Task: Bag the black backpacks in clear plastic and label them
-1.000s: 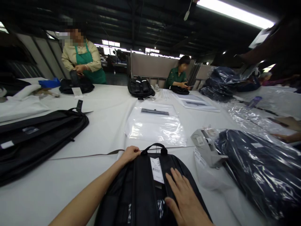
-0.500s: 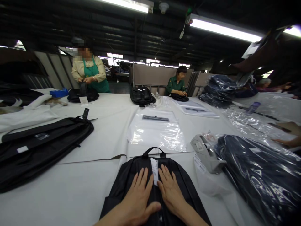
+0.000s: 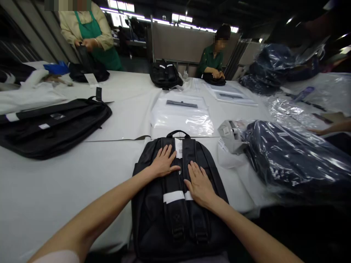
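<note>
A black backpack (image 3: 153, 219) lies strap side up in front of me, its top handle (image 3: 178, 133) pointing away. Flat on its upper left part rests my left hand (image 3: 163, 162), fingers stretched out and thumb to the side. My right hand (image 3: 199, 182) lies open on the right shoulder strap, a little lower. Between the straps, near the handle, is a white printed label (image 3: 178, 148). White bands (image 3: 173, 197) wrap the straps further down. Neither hand grips anything.
Clear plastic bags (image 3: 182, 115) lie beyond the backpack. To the right are a grey tape dispenser (image 3: 232, 137) and a plastic-wrapped dark bag (image 3: 296, 155). Another black backpack (image 3: 55, 124) lies left. Two people (image 3: 94, 33) handle black bags across the white table (image 3: 123, 86).
My view has tipped downward, showing the lower straps and white bands. My left hand has slid up the left side of the backpack; my right hand now sits lower on its strap.
</note>
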`<state>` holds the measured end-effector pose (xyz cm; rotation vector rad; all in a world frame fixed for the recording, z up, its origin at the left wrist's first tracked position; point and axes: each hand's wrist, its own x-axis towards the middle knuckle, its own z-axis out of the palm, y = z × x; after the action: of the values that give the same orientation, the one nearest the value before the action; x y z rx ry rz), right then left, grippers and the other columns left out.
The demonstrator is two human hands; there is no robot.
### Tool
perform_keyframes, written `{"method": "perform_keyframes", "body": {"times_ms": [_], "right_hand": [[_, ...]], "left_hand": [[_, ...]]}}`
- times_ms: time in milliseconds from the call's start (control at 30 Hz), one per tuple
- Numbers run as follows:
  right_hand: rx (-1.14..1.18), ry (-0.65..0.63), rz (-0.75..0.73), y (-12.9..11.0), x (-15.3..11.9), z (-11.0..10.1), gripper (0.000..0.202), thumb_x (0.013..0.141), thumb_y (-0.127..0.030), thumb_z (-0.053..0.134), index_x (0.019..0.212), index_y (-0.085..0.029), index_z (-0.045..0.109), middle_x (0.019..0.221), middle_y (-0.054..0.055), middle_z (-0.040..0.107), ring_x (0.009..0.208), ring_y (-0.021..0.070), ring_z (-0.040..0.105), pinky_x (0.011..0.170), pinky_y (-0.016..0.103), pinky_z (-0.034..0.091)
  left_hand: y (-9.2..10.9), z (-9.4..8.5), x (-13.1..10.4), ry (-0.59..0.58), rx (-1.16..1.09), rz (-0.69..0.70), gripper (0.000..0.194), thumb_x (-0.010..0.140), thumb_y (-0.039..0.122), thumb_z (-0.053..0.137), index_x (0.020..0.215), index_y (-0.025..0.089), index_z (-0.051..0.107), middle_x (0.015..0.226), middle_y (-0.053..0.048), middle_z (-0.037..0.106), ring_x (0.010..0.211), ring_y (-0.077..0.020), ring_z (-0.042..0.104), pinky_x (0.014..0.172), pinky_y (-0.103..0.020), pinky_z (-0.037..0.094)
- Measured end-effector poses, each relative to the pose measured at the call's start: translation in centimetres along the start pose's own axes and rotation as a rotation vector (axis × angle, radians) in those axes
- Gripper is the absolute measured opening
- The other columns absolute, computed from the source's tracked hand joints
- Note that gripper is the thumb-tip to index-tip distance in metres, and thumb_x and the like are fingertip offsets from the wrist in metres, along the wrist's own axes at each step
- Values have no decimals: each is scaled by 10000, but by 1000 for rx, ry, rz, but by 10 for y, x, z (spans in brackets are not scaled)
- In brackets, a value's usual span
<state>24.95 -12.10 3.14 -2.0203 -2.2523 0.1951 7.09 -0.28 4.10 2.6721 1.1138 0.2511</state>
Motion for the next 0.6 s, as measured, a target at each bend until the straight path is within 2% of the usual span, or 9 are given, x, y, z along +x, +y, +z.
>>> {"method": "perform_keyframes", "body": {"times_ms": [100, 167, 233, 300, 367, 467, 500, 567, 600], "right_hand": [[-73, 61, 4, -5, 0, 14, 583, 925, -379, 301, 1399, -41, 284, 1489, 159, 188, 1373, 265, 159, 1100, 451, 163], [-73, 89, -9, -6, 3, 15, 575, 925, -375, 306, 1395, -45, 293, 1485, 155, 206, 1366, 261, 183, 1093, 447, 190], [-84, 151, -9, -8, 2, 11, 564, 917, -361, 336, 1387, -48, 313, 1483, 164, 209, 1365, 275, 179, 1089, 467, 193], [-93, 226, -7, -13, -4, 4, 533, 912, -339, 357, 1361, -53, 367, 1471, 180, 237, 1359, 295, 190, 1091, 490, 181], [-77, 255, -24, -17, -16, 1, 497, 918, -330, 347, 1328, -59, 423, 1435, 189, 317, 1336, 297, 255, 1091, 485, 204], [-36, 203, -95, -14, -38, 9, 508, 932, -361, 320, 1322, -57, 434, 1405, 178, 377, 1308, 279, 328, 1070, 440, 305], [-40, 190, -132, -11, -43, 16, 530, 925, -378, 336, 1335, -52, 415, 1423, 175, 345, 1317, 288, 311, 1063, 443, 325], [-72, 191, -214, -2, -49, 33, 591, 889, -410, 410, 1357, -51, 383, 1439, 179, 289, 1319, 333, 286, 1037, 481, 360], [-88, 202, -242, 1, -48, 42, 605, 868, -406, 446, 1365, -67, 378, 1422, 179, 306, 1300, 351, 314, 1011, 498, 389]], "left_hand": [[36, -18, -41, -6, -19, -9, 770, 846, 623, 374, 1428, 150, 199, 1507, -191, 59, 1359, -390, -46, 1068, -577, 49], [60, -22, -76, -167, -79, 55, 872, 787, 715, 361, 1436, 164, 172, 1501, -196, 97, 1358, -397, -16, 1062, -589, 94], [74, -18, -105, -311, -98, 127, 936, 742, 756, 378, 1442, 179, 149, 1501, -196, 67, 1359, -387, -30, 1061, -608, 78], [77, -11, -123, -360, -91, 168, 930, 748, 755, 363, 1446, 194, 116, 1499, -189, 17, 1357, -377, -56, 1055, -630, 46], [73, -3, -128, -353, -85, 189, 907, 763, 750, 328, 1447, 210, 75, 1494, -184, -7, 1351, -379, -61, 1044, -655, 43], [64, 11, -124, -343, -53, 238, 942, 748, 745, 375, 1441, 217, 19, 1471, -208, -4, 1333, -406, -33, 1016, -692, 97], [62, 17, -122, -336, -25, 242, 892, 779, 700, 392, 1438, 230, 17, 1463, -210, 16, 1329, -407, -7, 1005, -700, 129], [60, 29, -119, -308, 39, 231, 669, 886, 531, 364, 1428, 293, 55, 1455, -183, 108, 1326, -381, 80, 993, -692, 212], [58, 35, -117, -292, 66, 216, 554, 925, 436, 322, 1418, 336, 88, 1446, -157, 181, 1320, -359, 150, 988, -670, 271]]}}
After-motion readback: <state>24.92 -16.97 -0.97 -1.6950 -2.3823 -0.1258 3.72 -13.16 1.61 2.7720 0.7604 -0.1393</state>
